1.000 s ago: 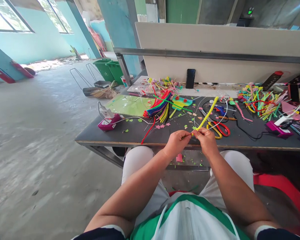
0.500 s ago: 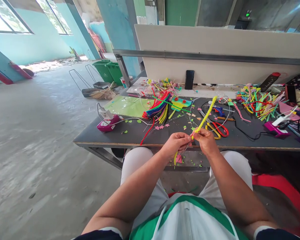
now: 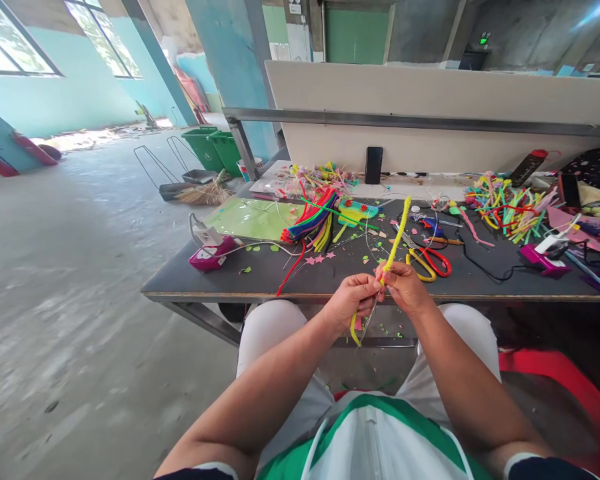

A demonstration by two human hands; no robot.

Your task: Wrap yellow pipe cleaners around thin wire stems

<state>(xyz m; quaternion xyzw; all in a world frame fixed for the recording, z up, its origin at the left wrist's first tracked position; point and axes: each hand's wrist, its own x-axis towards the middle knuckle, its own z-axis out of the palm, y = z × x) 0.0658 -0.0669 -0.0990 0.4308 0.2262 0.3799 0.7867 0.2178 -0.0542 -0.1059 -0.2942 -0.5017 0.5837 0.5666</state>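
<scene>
My left hand [image 3: 353, 299] and my right hand [image 3: 403, 285] meet over the table's front edge, fingers pinched close together. Between them is a fuzzy yellow pipe cleaner [image 3: 398, 235], its thick, wrapped-looking length rising up and to the right. A thinner yellow end [image 3: 353, 330] hangs below my left hand beside a thin wire. My fingers hide the spot where the pieces meet. Just beyond my right hand lie scissors [image 3: 443, 261] with red and yellow handles.
A bundle of coloured pipe cleaners [image 3: 313, 220] lies on the dark table [image 3: 220, 285]. A phone [image 3: 373, 165] leans at the back. More short coloured pieces [image 3: 513, 207] are heaped on the right, near a purple power strip [image 3: 545, 260]. Another purple block [image 3: 211, 253] sits at left.
The yellow pipe cleaner has tipped more upright. My hands look slightly lower in view, and the hanging yellow end now curves further below my left hand.
</scene>
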